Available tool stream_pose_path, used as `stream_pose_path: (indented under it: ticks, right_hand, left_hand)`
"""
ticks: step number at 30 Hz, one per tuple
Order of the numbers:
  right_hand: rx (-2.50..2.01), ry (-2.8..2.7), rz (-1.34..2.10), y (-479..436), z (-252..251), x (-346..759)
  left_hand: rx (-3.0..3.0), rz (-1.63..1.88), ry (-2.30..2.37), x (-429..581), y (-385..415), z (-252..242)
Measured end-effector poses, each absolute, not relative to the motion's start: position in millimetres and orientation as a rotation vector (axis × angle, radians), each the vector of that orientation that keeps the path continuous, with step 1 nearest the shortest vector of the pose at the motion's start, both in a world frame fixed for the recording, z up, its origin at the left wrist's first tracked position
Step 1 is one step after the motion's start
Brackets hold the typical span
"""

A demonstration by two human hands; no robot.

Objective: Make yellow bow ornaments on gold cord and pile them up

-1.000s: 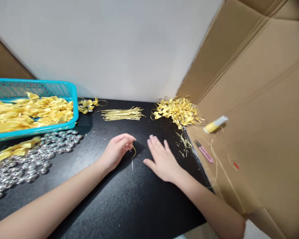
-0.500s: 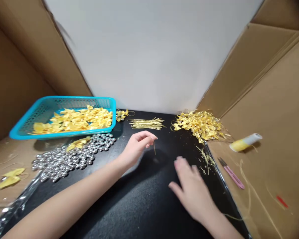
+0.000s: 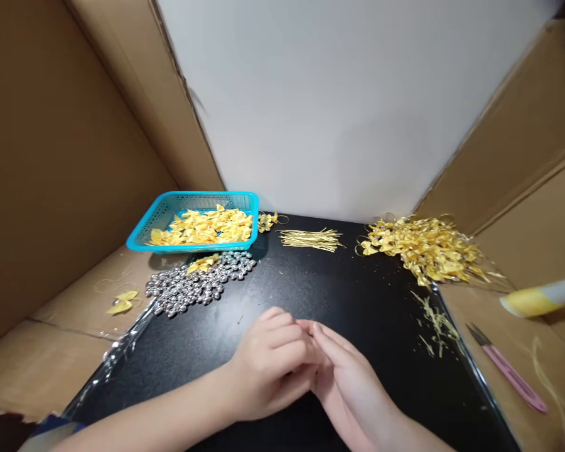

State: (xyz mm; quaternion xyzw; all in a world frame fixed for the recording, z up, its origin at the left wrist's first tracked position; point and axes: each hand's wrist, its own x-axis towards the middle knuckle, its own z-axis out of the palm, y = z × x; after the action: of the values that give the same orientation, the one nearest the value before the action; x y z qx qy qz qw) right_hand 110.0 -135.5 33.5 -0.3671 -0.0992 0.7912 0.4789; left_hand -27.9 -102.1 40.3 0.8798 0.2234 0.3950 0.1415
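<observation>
My left hand (image 3: 270, 364) and my right hand (image 3: 353, 386) meet low over the black mat (image 3: 339, 295), fingertips touching. The left hand's fingers are curled into a pinch; the thin gold string it held earlier is hidden between the hands. The right hand's fingers lie close together against the left fingertips. Behind them lie a bundle of cut gold strings (image 3: 311, 238), a pile of silver beads (image 3: 198, 282) and a heap of finished yellow bows (image 3: 424, 245).
A blue basket (image 3: 144, 235) of yellow ribbon pieces stands at the back left. Pink snips (image 3: 508, 370) and a yellow-and-white tube (image 3: 541, 296) lie on the cardboard to the right. Cardboard walls rise on both sides. Thread scraps (image 3: 433, 323) litter the mat's right edge.
My view has swung left. Both hands drew back toward me and came together; the left hand brought the gold string along, and the right hand moved in against it.
</observation>
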Motion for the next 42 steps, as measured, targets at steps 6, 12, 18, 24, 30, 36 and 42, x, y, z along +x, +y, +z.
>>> stream_pose_path:
  ticks: [6,12,18,24,30,36,42]
  right_hand:
    - [-0.920,-0.114,1.961,-129.7,33.3,108.4]
    - [-1.088,-0.219,1.890,-120.2,25.2,132.5]
    - [-1.492,-1.290,1.299,-125.7,30.2,191.5]
    - [-1.682,-2.133,0.836,-138.2,23.6,205.0]
    - [-1.757,-2.396,0.778,-155.6,28.1,201.9]
    - [-1.850,-2.609,0.438,-193.4,11.0,193.8]
    - [-1.673,-2.670,0.122,-205.6,-21.1,191.8]
  left_hand:
    - [2.613,1.128,0.806,-45.4,-118.0,24.5]
    - [2.606,0.902,0.880,-73.6,-116.4,10.0]
    - [2.730,0.221,1.544,-135.3,-116.9,-24.2]
    - [2.749,0.023,1.331,-111.0,-99.6,-33.3]
    - [2.693,0.084,0.965,-21.5,-64.2,-24.6]
    - [2.594,0.304,0.665,-0.2,-50.3,-13.4]
    - [2.531,0.214,1.625,-69.6,-58.8,-30.6]
